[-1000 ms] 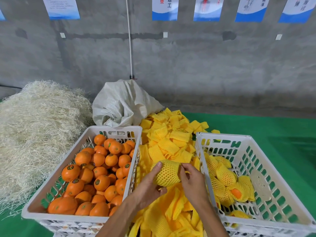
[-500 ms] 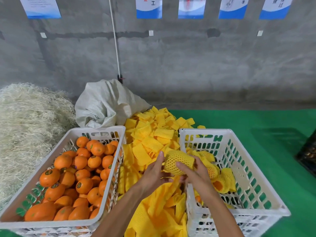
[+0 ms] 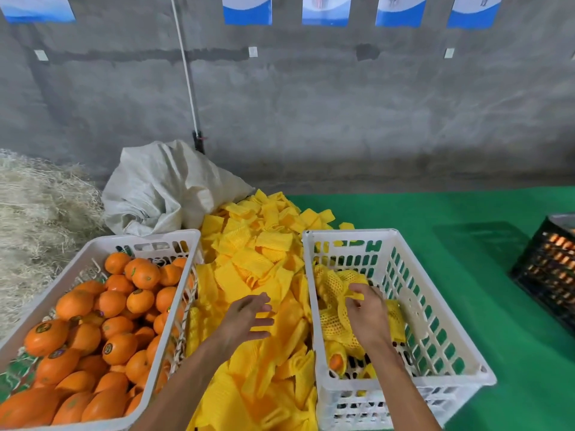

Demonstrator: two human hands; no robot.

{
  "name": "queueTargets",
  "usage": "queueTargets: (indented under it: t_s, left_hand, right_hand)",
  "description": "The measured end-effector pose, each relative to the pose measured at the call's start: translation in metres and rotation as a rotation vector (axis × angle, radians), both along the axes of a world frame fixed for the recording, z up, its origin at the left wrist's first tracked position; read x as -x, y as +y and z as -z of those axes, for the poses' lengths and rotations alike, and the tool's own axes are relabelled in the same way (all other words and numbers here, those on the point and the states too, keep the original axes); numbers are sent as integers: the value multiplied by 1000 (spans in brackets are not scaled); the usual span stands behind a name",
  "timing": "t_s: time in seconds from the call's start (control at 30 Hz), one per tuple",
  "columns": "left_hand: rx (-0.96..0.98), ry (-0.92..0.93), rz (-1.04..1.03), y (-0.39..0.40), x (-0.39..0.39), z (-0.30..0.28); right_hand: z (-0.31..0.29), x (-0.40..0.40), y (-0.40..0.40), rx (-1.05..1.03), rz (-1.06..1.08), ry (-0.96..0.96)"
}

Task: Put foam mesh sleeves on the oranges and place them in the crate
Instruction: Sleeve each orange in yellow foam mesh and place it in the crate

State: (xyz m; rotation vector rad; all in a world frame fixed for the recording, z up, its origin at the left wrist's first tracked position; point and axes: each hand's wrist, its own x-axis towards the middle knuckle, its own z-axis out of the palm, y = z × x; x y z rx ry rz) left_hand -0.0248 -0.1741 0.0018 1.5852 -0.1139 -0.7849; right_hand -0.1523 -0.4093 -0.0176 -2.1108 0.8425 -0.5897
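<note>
right hand (image 3: 368, 312) reached into the right crate (image 3: 435, 309), fingers curled on a sleeved orange (image 3: 337, 318).
left hand (image 3: 245, 315) hovered with a loose, empty grip over the pile of foam sleeves (image 3: 249, 259); bare oranges (image 3: 102, 321) filled the left crate (image 3: 62, 281) on the green surface (image 3: 466, 219).

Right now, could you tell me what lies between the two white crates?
In the head view, a pile of yellow foam mesh sleeves fills the gap, with the left hand over it.

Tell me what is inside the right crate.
The right crate holds sleeved oranges, yellow mesh over orange fruit. The right hand reaches in and covers some, so their count is hidden.
</note>
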Motion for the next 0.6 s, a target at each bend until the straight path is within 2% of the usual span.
queueTargets:
  t_s: [0.1, 0.23, 0.3, 0.4, 0.5, 0.6]
  left_hand:
    - [-108, -185, 66, 15, -11, 2]
    - [-243, -681, 71, 48, -27, 4]
    - [-341, -836, 23, 69, -38, 7]
    - [-479, -882, 9, 103, -52, 11]
    - [-476, -920, -71, 132, -53, 11]
    - [-555, -918, -161, 162, -62, 18]
  right_hand:
    - [-9, -7, 14, 22, -24, -64]
    - [-26, -24, 47, -57, -216, -132]
    - [-29, -34, 66, -154, -326, -115]
    - [-22, -52, 95, -161, -448, -10]
    - [-5, -66, 123, -167, -565, 134]
    - [20, -76, 150, -57, -667, 298]
